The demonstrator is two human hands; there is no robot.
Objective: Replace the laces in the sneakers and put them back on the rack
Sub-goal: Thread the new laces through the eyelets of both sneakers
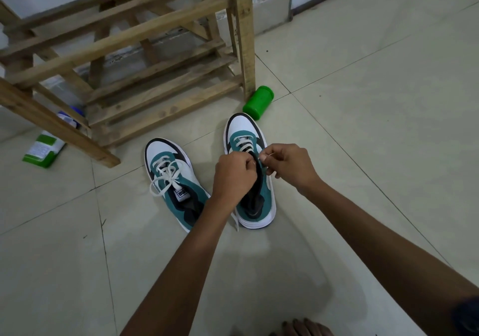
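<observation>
Both hands work over the right sneaker (252, 180), which stands on the tiled floor (363, 128) at about 5 o'clock from the wooden rack (145, 50): the left hand (234, 173) is curled at the eyelet row, and the right hand (287, 165) pinches the white lace (243, 145). At 9 o'clock stands the left sneaker (173, 180), already laced and bowed. To do this step well, I judge, keep the lace flat, steady the eyelet flap, and even both ends before tying.

Bare forearms, dark sleeve edge (466, 317) at right arm, dark-painted toenails (295, 321).
</observation>
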